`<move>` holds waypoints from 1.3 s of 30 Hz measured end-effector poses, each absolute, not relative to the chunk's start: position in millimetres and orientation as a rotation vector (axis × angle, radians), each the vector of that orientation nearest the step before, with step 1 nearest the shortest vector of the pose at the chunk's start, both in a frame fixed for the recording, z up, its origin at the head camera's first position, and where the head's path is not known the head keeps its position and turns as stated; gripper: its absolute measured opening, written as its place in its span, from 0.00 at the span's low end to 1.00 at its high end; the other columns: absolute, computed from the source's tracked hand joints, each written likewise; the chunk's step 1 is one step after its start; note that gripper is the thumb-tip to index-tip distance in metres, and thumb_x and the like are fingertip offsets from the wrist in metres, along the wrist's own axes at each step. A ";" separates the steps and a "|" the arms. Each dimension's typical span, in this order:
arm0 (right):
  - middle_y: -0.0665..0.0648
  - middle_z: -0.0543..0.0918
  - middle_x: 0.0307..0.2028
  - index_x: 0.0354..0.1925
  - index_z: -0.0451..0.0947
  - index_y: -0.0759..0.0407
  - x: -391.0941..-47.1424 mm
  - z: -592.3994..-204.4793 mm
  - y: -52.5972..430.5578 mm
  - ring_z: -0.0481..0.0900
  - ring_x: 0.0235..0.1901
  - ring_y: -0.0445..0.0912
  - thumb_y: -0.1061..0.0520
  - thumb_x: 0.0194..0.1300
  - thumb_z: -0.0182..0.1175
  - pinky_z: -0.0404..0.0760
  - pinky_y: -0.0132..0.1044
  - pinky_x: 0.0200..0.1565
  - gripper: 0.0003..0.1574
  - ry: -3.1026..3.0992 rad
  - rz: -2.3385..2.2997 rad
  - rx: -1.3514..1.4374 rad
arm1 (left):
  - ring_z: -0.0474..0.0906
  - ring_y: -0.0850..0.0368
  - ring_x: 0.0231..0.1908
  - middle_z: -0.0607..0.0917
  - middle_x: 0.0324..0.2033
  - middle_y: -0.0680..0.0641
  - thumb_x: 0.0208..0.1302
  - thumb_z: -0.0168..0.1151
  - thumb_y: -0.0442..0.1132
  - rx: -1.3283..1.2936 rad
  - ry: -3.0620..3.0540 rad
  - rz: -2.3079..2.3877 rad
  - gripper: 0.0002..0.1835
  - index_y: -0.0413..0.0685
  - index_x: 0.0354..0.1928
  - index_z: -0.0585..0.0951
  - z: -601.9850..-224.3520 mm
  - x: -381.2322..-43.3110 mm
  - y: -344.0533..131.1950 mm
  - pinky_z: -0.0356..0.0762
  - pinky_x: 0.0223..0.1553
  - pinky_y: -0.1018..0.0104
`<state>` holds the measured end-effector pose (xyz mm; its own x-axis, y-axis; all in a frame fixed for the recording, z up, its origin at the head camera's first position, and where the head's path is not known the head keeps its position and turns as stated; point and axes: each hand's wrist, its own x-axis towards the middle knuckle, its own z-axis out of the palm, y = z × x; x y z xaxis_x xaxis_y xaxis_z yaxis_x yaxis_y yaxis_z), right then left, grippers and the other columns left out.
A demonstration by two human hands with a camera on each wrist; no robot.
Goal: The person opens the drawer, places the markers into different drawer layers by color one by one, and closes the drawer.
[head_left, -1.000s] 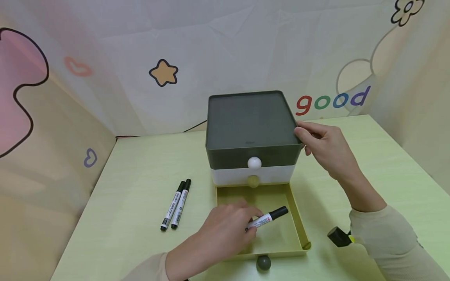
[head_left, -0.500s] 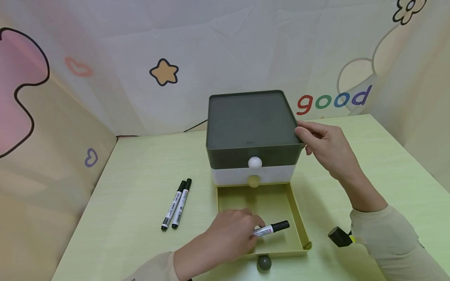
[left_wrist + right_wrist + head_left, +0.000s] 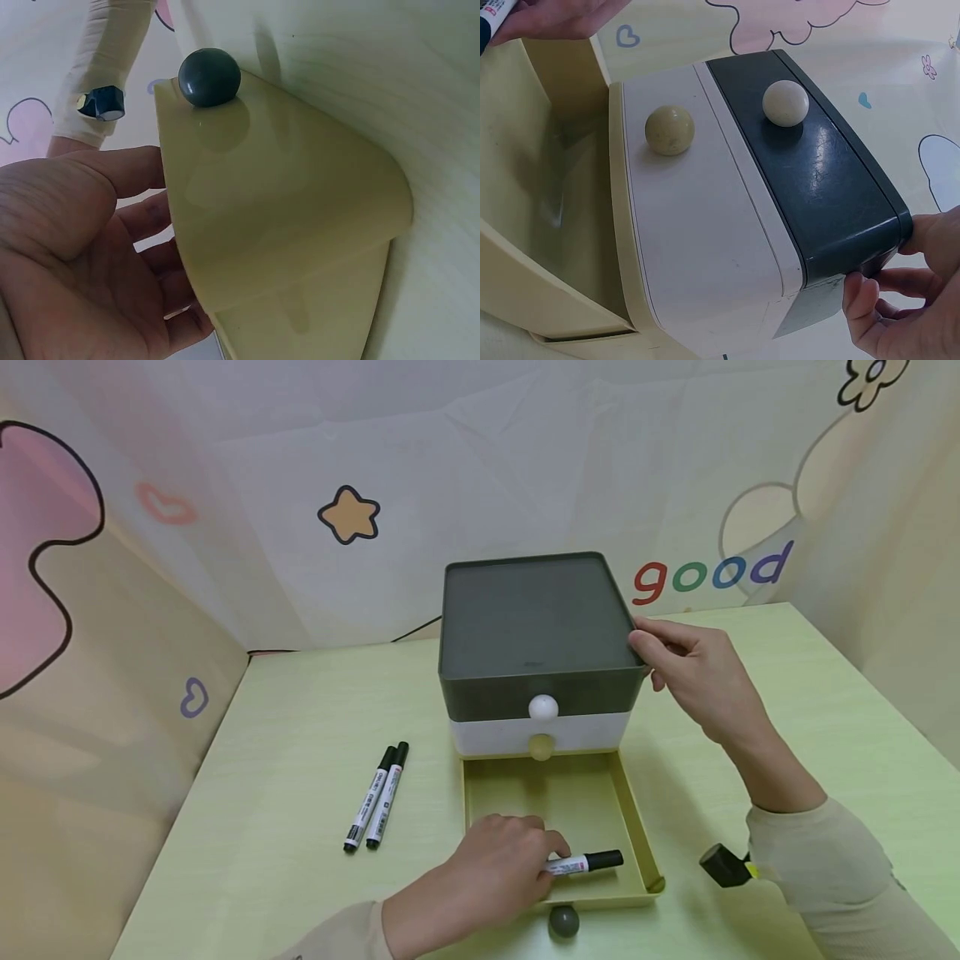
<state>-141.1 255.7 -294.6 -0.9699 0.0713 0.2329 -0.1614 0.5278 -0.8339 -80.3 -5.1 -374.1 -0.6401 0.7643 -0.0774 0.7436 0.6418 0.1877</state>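
In the head view my left hand [image 3: 504, 867] pinches a black-capped white marker [image 3: 573, 865], low inside the pulled-out yellow drawer [image 3: 642, 835]. The marker lies nearly level, its cap toward the right; the drawer's front wall hides it in the left wrist view. My right hand [image 3: 701, 672] grips the right edge of the dark green top of the drawer box [image 3: 536, 618], thumb above and fingers beneath, as the right wrist view also shows. The white middle drawer [image 3: 697, 217] and the green top drawer are pushed in.
Two more markers [image 3: 375, 797] lie side by side on the table left of the box. A round dark knob [image 3: 564, 921] juts from the yellow drawer's front. A small black device [image 3: 724, 866] is strapped at my right wrist. A printed cloth hangs behind.
My left hand has lowered the marker into the yellow drawer and shifted slightly right and nearer to me; the marker has turned more level. My right hand has stayed on the box.
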 end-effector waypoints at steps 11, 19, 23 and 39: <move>0.53 0.79 0.27 0.69 0.76 0.60 -140.9 -294.0 256.0 0.75 0.27 0.45 0.48 0.78 0.57 0.58 0.42 0.20 0.29 -2.534 1.414 0.064 | 0.82 0.64 0.35 0.85 0.35 0.61 0.61 0.71 0.39 1.256 2.714 0.309 0.14 0.63 0.48 0.90 -376.0 -81.0 -7.0 0.77 0.36 0.67; 0.52 0.79 0.26 0.69 0.76 0.60 -141.4 -293.1 255.8 0.75 0.26 0.44 0.48 0.78 0.58 0.57 0.42 0.19 0.29 -2.526 1.425 0.065 | 0.80 0.67 0.35 0.85 0.35 0.59 0.65 0.72 0.40 1.178 2.757 0.575 0.11 0.57 0.48 0.90 -368.0 -82.3 -17.1 0.75 0.32 0.71; 0.51 0.79 0.26 0.69 0.76 0.60 -141.3 -292.5 255.7 0.75 0.26 0.44 0.48 0.78 0.58 0.58 0.42 0.19 0.29 -2.526 1.426 0.071 | 0.82 0.68 0.36 0.86 0.38 0.58 0.65 0.71 0.39 1.160 2.790 0.721 0.11 0.55 0.50 0.89 -363.8 -82.1 -25.5 0.74 0.31 0.72; 0.51 0.78 0.25 0.68 0.77 0.61 -141.1 -293.2 255.5 0.75 0.26 0.45 0.48 0.78 0.58 0.58 0.42 0.21 0.28 -2.528 1.422 0.080 | 0.82 0.61 0.35 0.85 0.40 0.59 0.67 0.71 0.39 0.945 2.898 0.987 0.12 0.54 0.51 0.89 -351.0 -84.4 -57.3 0.74 0.29 0.72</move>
<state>-141.1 255.5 -293.2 -0.9699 0.0687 0.2336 -0.1639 0.5252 -0.8351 -84.4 -57.3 -351.0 -0.8241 0.5140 0.2379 0.5524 0.6364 0.5384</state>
